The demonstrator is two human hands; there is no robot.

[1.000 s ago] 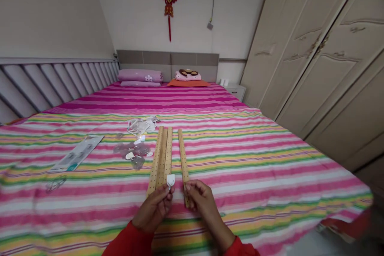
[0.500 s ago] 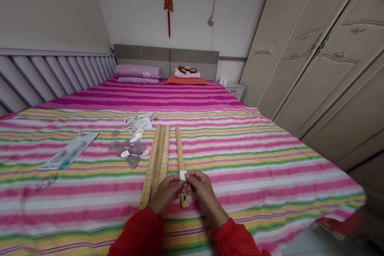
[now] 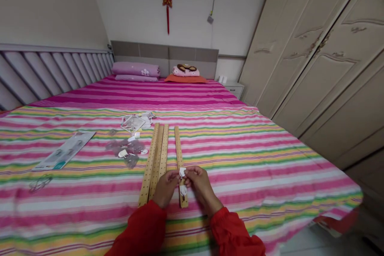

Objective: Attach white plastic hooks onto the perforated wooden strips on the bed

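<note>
Both of my hands meet over the near end of a single wooden strip with holes (image 3: 178, 144) that lies on the striped bedspread. My left hand (image 3: 166, 187) and my right hand (image 3: 200, 184) pinch a small white hook piece (image 3: 181, 172) between their fingertips, right above that strip. Another small white piece (image 3: 183, 190) sits on the strip just below my fingers. To the left lie three more wooden strips (image 3: 156, 159) side by side. Red sleeves cover both forearms.
Small clear packets and white pieces (image 3: 128, 151) lie left of the strips, with more packets (image 3: 135, 121) behind them. A printed card (image 3: 64, 150) rests at the far left. Pillows (image 3: 136, 70) are at the headboard. A wardrobe (image 3: 324, 60) stands along the right.
My left hand carried the white piece from the three-strip bundle over to the single strip, where my right hand joined it. The view dropped slightly.
</note>
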